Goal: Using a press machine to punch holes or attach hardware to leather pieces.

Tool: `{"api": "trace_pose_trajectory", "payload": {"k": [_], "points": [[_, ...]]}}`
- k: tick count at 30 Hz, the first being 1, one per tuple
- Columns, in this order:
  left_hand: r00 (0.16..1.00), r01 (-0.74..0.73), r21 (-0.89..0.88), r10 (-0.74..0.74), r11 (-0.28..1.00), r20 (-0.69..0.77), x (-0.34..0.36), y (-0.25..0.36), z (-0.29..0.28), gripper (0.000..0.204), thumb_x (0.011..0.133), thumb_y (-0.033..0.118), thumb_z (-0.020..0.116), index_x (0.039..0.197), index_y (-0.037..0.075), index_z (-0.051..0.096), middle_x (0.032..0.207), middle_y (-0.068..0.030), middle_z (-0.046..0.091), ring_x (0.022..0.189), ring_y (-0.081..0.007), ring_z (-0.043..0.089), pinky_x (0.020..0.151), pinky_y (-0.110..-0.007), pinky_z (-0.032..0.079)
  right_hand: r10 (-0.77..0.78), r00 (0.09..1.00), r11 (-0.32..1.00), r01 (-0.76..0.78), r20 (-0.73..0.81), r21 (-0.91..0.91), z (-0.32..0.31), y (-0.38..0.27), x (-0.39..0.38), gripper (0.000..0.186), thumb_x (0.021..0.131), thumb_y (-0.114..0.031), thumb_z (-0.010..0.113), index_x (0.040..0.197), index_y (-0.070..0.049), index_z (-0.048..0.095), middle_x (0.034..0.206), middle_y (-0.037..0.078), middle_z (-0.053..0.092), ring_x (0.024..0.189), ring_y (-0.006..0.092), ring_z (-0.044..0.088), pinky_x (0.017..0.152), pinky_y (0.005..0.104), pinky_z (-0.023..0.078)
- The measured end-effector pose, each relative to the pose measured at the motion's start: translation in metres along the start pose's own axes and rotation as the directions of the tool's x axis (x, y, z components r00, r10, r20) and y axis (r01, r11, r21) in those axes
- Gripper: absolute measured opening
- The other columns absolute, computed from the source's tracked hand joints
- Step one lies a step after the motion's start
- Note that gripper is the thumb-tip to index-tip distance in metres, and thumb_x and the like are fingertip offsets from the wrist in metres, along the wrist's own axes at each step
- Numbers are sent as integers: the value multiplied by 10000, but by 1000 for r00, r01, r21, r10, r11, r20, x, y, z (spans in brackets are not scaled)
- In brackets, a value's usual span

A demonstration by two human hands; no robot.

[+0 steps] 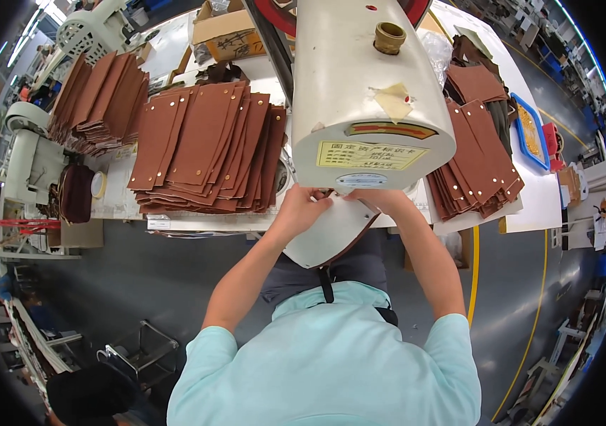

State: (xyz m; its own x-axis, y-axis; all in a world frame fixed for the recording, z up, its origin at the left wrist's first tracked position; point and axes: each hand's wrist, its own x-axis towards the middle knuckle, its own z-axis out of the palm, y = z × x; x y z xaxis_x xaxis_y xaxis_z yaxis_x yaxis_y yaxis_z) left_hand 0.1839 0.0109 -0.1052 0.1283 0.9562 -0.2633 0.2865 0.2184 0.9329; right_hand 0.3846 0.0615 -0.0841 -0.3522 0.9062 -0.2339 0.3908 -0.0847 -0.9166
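Observation:
Under the front of a cream metal machine head (360,85), my left hand (306,206) pinches the upper edge of a white panel (324,238) with a brown edge, its thumb bent onto it. My right hand (377,201) grips the same panel at its upper right, fingertips close together and partly hidden by the machine. The panel hangs down over my lap at the table's front edge. A stack of brown riveted pieces (189,142) lies just left of the machine, and another stack (473,156) lies just right of it.
More brown pieces (104,99) lie at the back left, near a cardboard box (225,39). A blue tray (530,131) of small brass parts sits at the right of the white table (533,206). A dark pouch (76,192) is at the far left. A metal cart (140,351) stands behind me.

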Motion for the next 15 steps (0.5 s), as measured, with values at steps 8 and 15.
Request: {"api": "trace_pose_trajectory", "payload": {"k": [8,15], "points": [[999,8,0,-8,1000,-45,0,-1,4,158,835,70,698,959,-29,691,785,-57,626,663,-128,576,625,-293,478,168,985,954,-174,46,245,-10,3,-13,372,730,31,760,1089,33,665,1035,115,691,905,211,647,808,328,547],[992,-54,-428,0,902,-126,-42,-14,13,417,859,-9,680,1255,-16,549,816,-55,665,728,-99,624,663,-252,513,280,884,860,-404,374,312,-24,22,-41,279,851,-70,750,1104,14,668,959,44,689,877,133,645,760,309,541]]}}
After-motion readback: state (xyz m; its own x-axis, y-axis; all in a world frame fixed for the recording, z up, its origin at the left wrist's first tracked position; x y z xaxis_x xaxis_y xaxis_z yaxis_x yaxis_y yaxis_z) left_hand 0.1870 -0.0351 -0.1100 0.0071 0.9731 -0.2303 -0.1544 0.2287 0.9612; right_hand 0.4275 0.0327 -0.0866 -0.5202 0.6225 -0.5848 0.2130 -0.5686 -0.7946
